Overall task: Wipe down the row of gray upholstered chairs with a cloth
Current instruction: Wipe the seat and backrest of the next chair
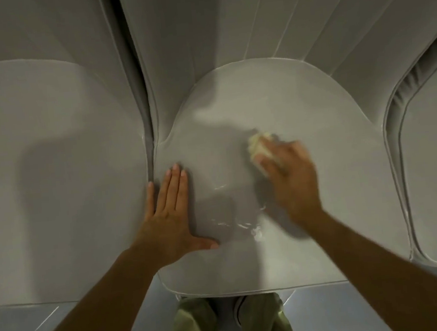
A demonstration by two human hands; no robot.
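Gray upholstery on the middle seat (272, 101) is being wiped: the right hand (290, 174), blurred, has its fingers curled over a pale yellow cloth (257, 145) on the seat's centre-right, while the left hand (169, 210) lies flat with straight fingers at the seat's left edge. Wet streaks (244, 224) glisten near the front, so the next strokes probably need to cover them before shifting to the neighbouring seat (52, 168).

Dim light leaves soft shadows on the left seat (49, 133) and middle seat (263, 86), with small glints low centre. The right hand (290, 177) and its cloth (258, 145) are motion-blurred, the left hand (168, 212) sharp; seat edges bow near the frame's sides.
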